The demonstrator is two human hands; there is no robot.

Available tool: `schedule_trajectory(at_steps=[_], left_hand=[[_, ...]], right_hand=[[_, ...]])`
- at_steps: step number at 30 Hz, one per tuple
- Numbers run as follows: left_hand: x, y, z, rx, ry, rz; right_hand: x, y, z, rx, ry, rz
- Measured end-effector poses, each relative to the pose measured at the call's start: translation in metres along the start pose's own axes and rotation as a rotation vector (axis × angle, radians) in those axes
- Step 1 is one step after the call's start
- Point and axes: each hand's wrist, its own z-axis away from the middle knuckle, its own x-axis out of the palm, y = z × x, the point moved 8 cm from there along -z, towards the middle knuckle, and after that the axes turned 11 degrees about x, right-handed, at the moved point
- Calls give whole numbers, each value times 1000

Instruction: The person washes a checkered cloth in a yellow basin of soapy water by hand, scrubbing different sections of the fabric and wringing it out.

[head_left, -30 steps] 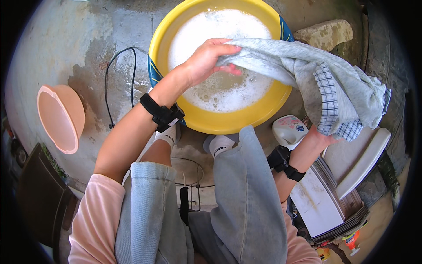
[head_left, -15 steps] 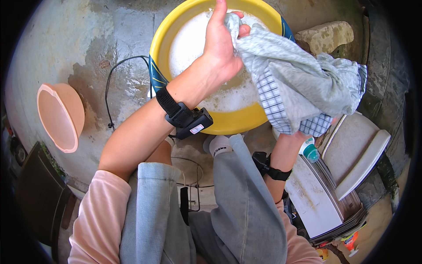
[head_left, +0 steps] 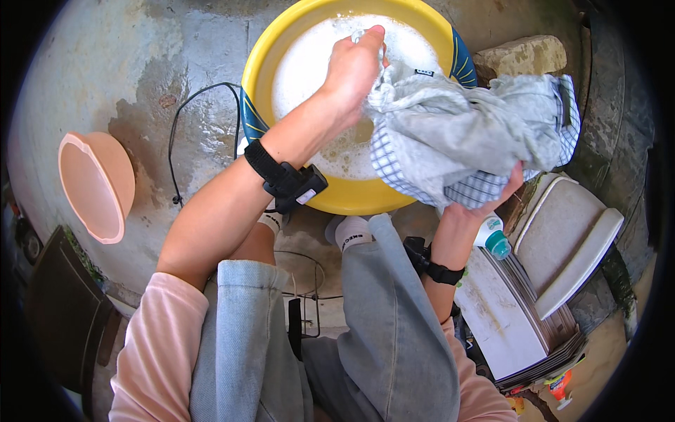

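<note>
A wet, pale grey garment (head_left: 464,116) with blue-and-white checked edges and a small dark label hangs bunched between my hands. Its left part is over a yellow basin (head_left: 358,197) of white suds (head_left: 302,77), and the rest hangs past the basin's right rim. My left hand (head_left: 354,70), above the suds, is closed on the garment's gathered left end. My right hand (head_left: 485,204) comes up from below and holds the garment's lower right side; cloth covers most of its fingers, while one digit shows against the checked edge. Both wrists wear black strapped devices.
A peach plastic tub (head_left: 98,186) lies on its side on the wet concrete floor at left, near a black cable (head_left: 176,133). At right are a stone block (head_left: 524,55), a teal-capped white bottle (head_left: 494,239), a stack of flat boards (head_left: 503,316) and a pale seat-like piece (head_left: 562,232).
My left hand has turned and tightened round the cloth, with its thumb now down over it. The garment has shifted left and spread flatter, and its label now shows. My right hand has edged up.
</note>
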Motion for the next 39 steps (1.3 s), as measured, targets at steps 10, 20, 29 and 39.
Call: schedule_trajectory(at_steps=[10,20,29,39], left_hand=[[-30,48,-12,260,-158,-516],[-19,65,5,593,-225,-1290],[22,-22,48,611,-535,-2205],[1,-56,7,409,-1019,-2250]], right_hand=[[34,73,-12,203,-197,203],[11,45,-12,255,-52,1628],[78,56,-42,-555,-546,1992],[49,94,-50,219,-289,2323]])
